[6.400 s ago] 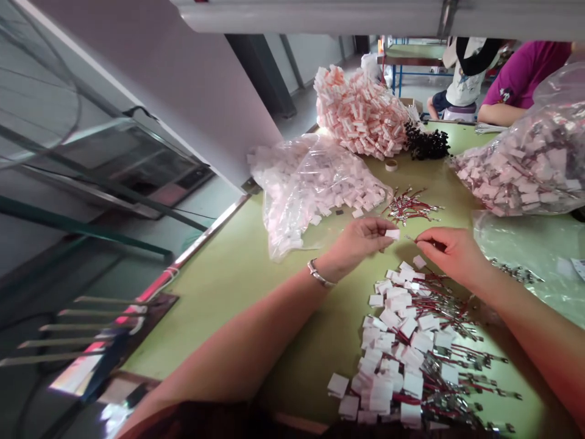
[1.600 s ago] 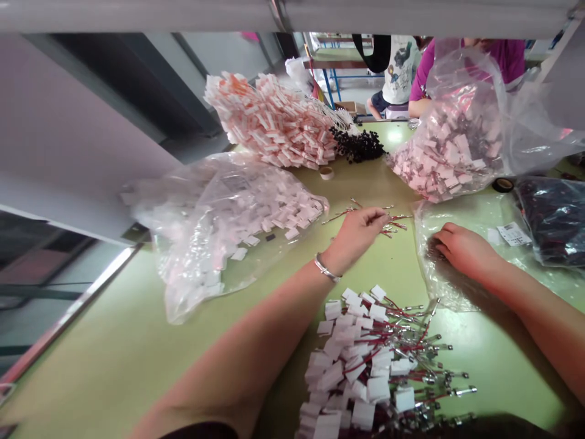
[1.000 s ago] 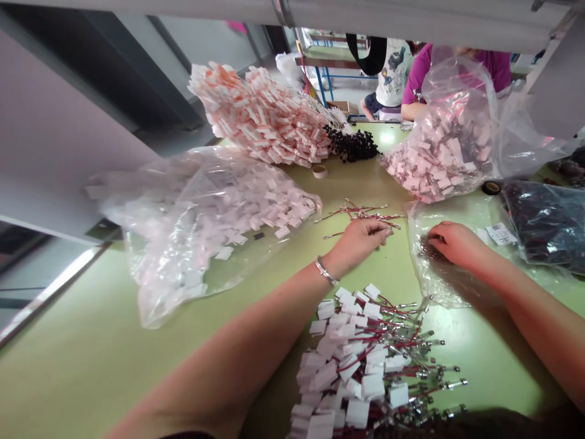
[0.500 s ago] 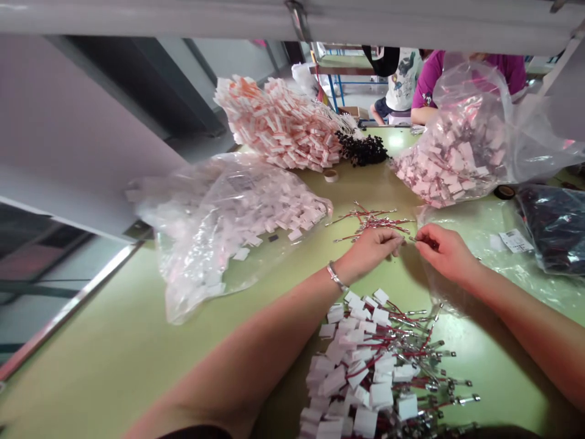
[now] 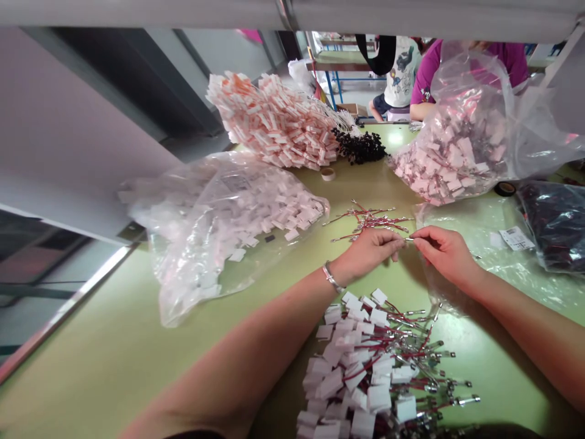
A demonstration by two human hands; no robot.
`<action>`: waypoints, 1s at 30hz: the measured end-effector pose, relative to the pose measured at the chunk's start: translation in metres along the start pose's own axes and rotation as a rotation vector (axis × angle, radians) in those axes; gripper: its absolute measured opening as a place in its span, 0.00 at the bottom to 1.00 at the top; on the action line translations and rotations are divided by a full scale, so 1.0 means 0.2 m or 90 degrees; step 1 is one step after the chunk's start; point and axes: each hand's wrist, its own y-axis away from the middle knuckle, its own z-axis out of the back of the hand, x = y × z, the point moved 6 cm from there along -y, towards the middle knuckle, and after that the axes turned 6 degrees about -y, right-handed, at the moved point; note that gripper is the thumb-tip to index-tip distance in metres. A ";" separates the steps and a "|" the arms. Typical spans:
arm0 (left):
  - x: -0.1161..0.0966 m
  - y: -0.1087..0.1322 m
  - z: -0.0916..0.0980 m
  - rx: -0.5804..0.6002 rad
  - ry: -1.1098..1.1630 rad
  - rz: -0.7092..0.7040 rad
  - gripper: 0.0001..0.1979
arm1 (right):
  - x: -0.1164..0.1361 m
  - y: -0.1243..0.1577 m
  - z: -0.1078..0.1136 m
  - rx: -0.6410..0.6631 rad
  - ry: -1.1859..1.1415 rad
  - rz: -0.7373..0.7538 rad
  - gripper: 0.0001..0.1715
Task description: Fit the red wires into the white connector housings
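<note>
Both hands meet above the middle of the table, fingertips nearly touching. My left hand (image 5: 377,249), with a bracelet at its wrist, is closed in a pinch. My right hand (image 5: 441,249) is also pinched closed. A small silvery piece (image 5: 409,239) bridges their fingertips; the rest of what each hand grips is hidden by the fingers. Just behind my left hand lies a loose heap of short red wires with metal ends (image 5: 365,219). Nearer to me is a pile of white rectangular pieces (image 5: 347,366) with red wires and silvery, tube-like ends (image 5: 439,350) pointing right.
Left stands a clear bag of white pieces (image 5: 274,213); behind it, a heap of pink-white parts (image 5: 283,128) and black-tipped parts (image 5: 361,146). At right are another filled bag (image 5: 457,152), a dark bag (image 5: 553,225) and tape rolls (image 5: 328,174). Co-workers (image 5: 425,91) sit beyond.
The small gap between the fingertips has closed, and the silvery ends that were apart now meet. The view has shifted slightly; the piles look the same.
</note>
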 end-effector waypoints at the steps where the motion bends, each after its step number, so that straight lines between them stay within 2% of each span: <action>1: 0.00 0.00 0.00 0.000 -0.010 -0.005 0.12 | 0.00 0.00 0.00 0.010 0.011 0.012 0.10; 4: 0.00 0.00 0.00 -0.015 -0.085 -0.036 0.13 | 0.03 -0.01 -0.01 0.042 0.087 0.063 0.09; 6: -0.01 0.00 0.01 -0.049 -0.202 -0.096 0.13 | 0.04 -0.01 0.00 0.065 0.134 0.065 0.09; 9: -0.05 0.03 -0.02 -0.066 -0.450 -0.223 0.13 | 0.03 0.00 -0.01 0.104 0.102 -0.019 0.09; 12: -0.06 0.06 -0.08 -0.001 -0.628 -0.290 0.12 | 0.00 0.03 -0.03 0.140 0.048 -0.109 0.10; 14: -0.07 0.06 -0.08 0.024 -0.649 -0.288 0.12 | -0.01 0.05 -0.04 0.138 0.045 -0.134 0.11; 17: -0.09 0.03 -0.01 0.023 -0.554 -0.261 0.12 | -0.01 0.05 -0.04 0.131 0.108 -0.107 0.10; 21: -0.05 -0.05 0.16 -0.183 -0.456 -0.175 0.12 | 0.04 0.06 -0.08 0.208 0.259 -0.037 0.11; 23: -0.02 -0.11 0.15 -0.191 -0.474 -0.170 0.15 | 0.07 0.05 -0.09 0.237 0.308 -0.007 0.11; 25: 0.02 -0.16 0.08 -0.143 -0.515 -0.160 0.18 | 0.10 0.03 -0.03 0.202 0.344 0.016 0.13; 27: 0.06 -0.20 0.04 -0.131 -0.567 -0.121 0.16 | 0.12 -0.02 0.07 0.114 0.370 0.026 0.15; 30: 0.09 -0.22 0.06 -0.134 -0.617 -0.071 0.12 | 0.11 -0.07 0.23 0.032 0.397 0.032 0.13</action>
